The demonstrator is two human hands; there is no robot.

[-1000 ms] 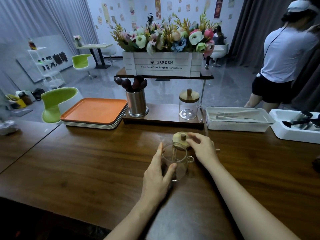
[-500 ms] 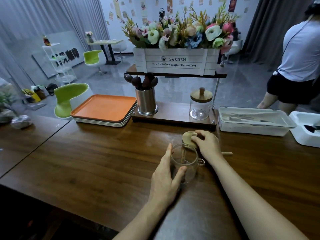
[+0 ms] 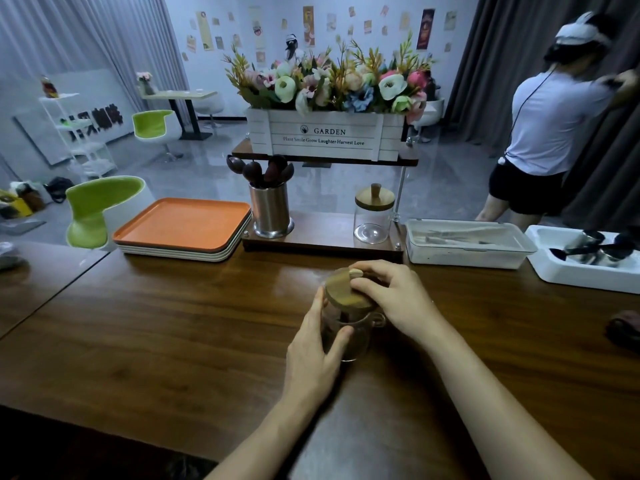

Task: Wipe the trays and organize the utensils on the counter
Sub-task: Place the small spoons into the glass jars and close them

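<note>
Left hand (image 3: 313, 358) grip wrapped round glass jar (image 3: 349, 336) mid-bench (image 3: 156, 334), right hand (image 3: 394, 299) grip pinching wooden lid (image 3: 346, 292) tilted on jar rim, orange trays (image 3: 181, 225) stacked back left.

Glossy grey floor (image 3: 194, 168), pale curtains (image 3: 86, 36) at ten o'clock, dark drapes (image 3: 498, 64) at two, poster-dotted wall (image 3: 346, 26), green chairs (image 3: 93, 209), possibly a shelf rack (image 3: 74, 126).

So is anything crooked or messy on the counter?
Only the wooden lid: it sits tilted on the glass jar, not flat, with the right hand on it. The left hand holds the jar. Nothing looks spilled.
</note>
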